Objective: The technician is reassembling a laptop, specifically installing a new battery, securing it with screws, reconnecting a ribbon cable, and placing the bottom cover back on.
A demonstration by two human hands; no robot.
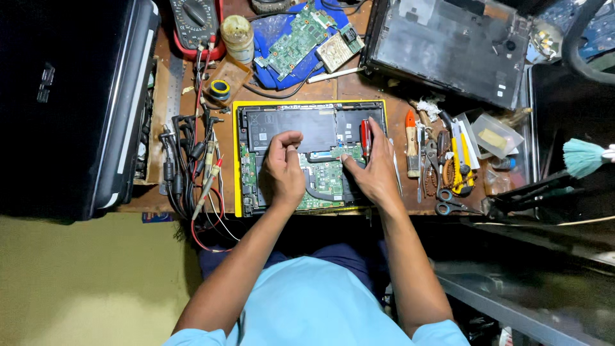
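My left hand is curled, its fingers bent in and pinching down at the lower edge of the flat black battery pack; whether they grip anything small there I cannot tell. My right hand has its thumb and fingertips pressed together on the green circuit board, and a slim red-handled screwdriver stands up between its fingers, pointing toward twelve o'clock.

Both hands work inside the opened black laptop base, which lies on a yellow mat. The laptop's long axis runs from nine to three o'clock across me. The battery sits at twelve o'clock from my left fingers, touching them; the board lies between the two hands, and my right fingertips are the nearer to its middle.

Further out, at three o'clock from my right hand, a row of hand tools lies on the wooden bench. At nine o'clock from my left, a bundle of black and red test leads hangs off the bench's edge.
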